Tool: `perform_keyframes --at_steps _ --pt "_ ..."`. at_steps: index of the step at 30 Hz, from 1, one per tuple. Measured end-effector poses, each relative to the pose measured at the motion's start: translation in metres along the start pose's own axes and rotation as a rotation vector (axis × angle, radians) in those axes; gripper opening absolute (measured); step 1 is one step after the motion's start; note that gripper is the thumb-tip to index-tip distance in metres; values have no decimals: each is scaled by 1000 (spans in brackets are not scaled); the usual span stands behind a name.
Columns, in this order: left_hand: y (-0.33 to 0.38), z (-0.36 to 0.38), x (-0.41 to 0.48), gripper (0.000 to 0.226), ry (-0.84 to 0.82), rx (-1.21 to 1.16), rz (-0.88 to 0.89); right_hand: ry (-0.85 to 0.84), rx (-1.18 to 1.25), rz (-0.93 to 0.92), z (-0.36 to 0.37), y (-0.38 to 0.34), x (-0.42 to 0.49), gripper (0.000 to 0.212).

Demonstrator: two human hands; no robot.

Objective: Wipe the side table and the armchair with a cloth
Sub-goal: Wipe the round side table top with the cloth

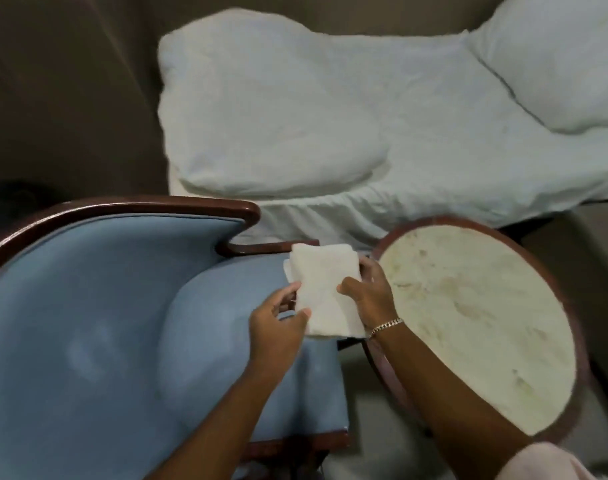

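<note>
A folded white cloth hangs in the air between the armchair and the side table. My left hand pinches its lower left edge and my right hand, with a silver bracelet at the wrist, grips its right edge. The armchair fills the lower left, with blue upholstery and a dark wooden frame. The round side table stands at the right; its pale stone top is stained and ringed by a dark wooden rim.
A bed with white sheets and two pillows lies just behind the chair and the table. Brown carpet shows at the upper left. A narrow strip of floor separates the chair from the table.
</note>
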State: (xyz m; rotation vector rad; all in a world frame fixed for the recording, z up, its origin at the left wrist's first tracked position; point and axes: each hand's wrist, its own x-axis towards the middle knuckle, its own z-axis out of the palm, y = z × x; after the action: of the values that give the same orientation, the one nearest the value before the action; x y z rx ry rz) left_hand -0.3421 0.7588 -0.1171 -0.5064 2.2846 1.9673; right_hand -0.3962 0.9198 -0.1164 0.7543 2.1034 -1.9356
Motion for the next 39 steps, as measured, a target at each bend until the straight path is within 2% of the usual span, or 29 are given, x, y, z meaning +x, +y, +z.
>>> perform_keyframes --at_steps 6,8,10,12,14,15,17,19,23,26,28,31,34,35,39 --pt "-76 118 26 43 -145 76 -40 257 -154 -22 -74 109 70 57" --pt "-106 139 44 47 -194 139 -57 304 -425 -38 -86 139 96 46" --pt "-137 143 66 65 -227 300 -69 308 -846 -84 -84 163 109 36" --pt "-172 135 92 78 -248 533 -11 262 -1096 -171 -66 185 116 50" --pt "-201 123 121 80 -248 794 130 218 -1246 -236 -44 207 118 72" --pt "-212 117 136 79 -240 922 203 217 -1294 -252 -36 217 117 76" --pt "-226 111 164 81 -216 1138 332 257 -1305 -274 -35 236 109 78" --pt "-232 111 182 85 -193 1254 394 292 -1307 -301 -41 252 96 78" --pt "-251 114 193 86 -89 1324 494 314 -1323 -280 -27 221 149 75" --pt "-259 111 195 87 -52 1344 529 390 -1215 -158 -5 169 233 69" --pt "-257 111 195 87 -42 1347 529 442 -1219 -131 -3 162 247 68" --pt "-251 114 193 86 -36 1350 517 386 -1357 -192 -6 193 175 73" --pt "-253 116 193 85 -30 1347 510 257 -1345 -179 -21 220 123 80" --pt "-257 117 195 86 -21 1343 521 245 -1316 -191 -25 217 139 80" --pt "-275 117 199 86 45 1313 604 390 -1228 -156 -27 151 273 70"
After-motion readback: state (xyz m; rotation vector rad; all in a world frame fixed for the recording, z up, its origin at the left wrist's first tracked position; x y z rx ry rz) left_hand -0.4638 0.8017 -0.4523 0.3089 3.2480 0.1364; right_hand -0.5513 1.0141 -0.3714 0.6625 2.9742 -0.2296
